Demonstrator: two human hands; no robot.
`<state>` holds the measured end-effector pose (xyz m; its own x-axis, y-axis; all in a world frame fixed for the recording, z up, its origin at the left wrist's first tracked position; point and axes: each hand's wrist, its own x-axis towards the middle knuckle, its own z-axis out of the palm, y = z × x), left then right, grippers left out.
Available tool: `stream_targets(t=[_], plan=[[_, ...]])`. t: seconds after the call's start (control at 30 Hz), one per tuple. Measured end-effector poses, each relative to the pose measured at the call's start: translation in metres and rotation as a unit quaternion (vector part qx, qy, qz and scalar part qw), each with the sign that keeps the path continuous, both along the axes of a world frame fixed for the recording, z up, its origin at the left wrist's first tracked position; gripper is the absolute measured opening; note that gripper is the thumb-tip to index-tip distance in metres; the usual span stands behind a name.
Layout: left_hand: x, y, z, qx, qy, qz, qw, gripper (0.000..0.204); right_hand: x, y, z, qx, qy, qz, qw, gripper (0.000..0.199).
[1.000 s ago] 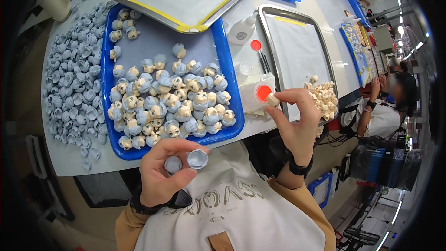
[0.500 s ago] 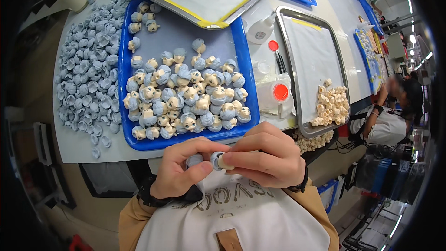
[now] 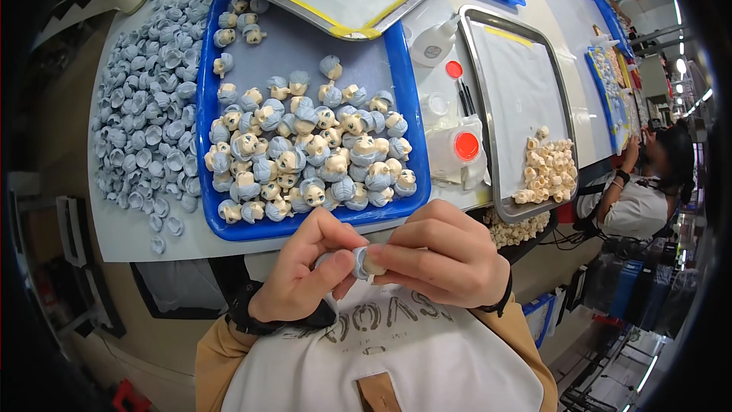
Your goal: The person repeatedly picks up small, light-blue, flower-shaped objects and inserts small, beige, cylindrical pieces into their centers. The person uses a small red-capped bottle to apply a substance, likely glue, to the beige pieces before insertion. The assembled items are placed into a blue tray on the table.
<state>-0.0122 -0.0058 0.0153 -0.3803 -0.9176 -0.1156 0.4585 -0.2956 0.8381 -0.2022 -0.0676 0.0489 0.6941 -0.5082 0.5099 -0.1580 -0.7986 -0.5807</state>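
Observation:
In front of my chest my two hands meet over a small doll head. My left hand [image 3: 296, 281] pinches its pale blue hair shell [image 3: 359, 263] between thumb and fingers. A second blue piece [image 3: 324, 259] partly shows inside that hand's curl. My right hand [image 3: 446, 259] grips the cream face piece [image 3: 373, 265], pressed against the shell; its far side is hidden by my fingers. Just beyond lies a blue tray [image 3: 320, 230] holding many blue-haired doll heads [image 3: 314, 192], some upright and some tipped over.
Loose blue hair shells [image 3: 145, 118] cover the table's left side. A metal tray [image 3: 492, 107] at right holds cream pieces [image 3: 547, 172]. Between the trays stand a squeeze bottle [image 3: 435, 44] and a red-topped jar [image 3: 457, 149]. Another person [image 3: 629, 202] works at far right.
The shell and face piece now sit closer together, with less of a gap showing. My left fingers have bent higher over them. The view has shifted slightly.

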Motion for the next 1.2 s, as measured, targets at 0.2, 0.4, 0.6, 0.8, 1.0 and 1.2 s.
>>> stream_targets(t=[0.2, 0.4, 0.6, 0.8, 1.0, 1.2], plan=[[0.001, -0.001, 0.001, 0.005, -0.002, 0.007, 1.000, 0.020, 0.015, 0.010, -0.005, -0.053, -0.017, -0.067, 0.996, 0.036], [0.000, -0.001, 0.009, 0.071, -0.045, 0.014, 0.996, 0.032, 0.020, 0.007, -0.015, -0.136, 0.030, -0.091, 0.986, 0.039], [0.006, 0.001, -0.001, 0.043, -0.029, -0.053, 0.997, 0.031, 0.016, 0.009, -0.014, -0.088, 0.009, -0.102, 0.991, 0.035], [0.011, -0.003, -0.001, 0.025, -0.110, -0.093, 0.989, 0.031, 0.010, 0.008, -0.020, -0.068, -0.016, -0.052, 0.996, 0.043], [0.020, -0.014, 0.019, 0.052, -0.145, -0.012, 0.988, 0.037, -0.043, 0.005, -0.002, 0.084, 0.019, -0.105, 0.991, 0.072], [0.009, -0.037, 0.023, 0.039, 0.044, 0.123, 0.991, 0.053, -0.137, 0.008, -0.002, 0.100, 0.294, -0.516, 0.798, 0.027]])
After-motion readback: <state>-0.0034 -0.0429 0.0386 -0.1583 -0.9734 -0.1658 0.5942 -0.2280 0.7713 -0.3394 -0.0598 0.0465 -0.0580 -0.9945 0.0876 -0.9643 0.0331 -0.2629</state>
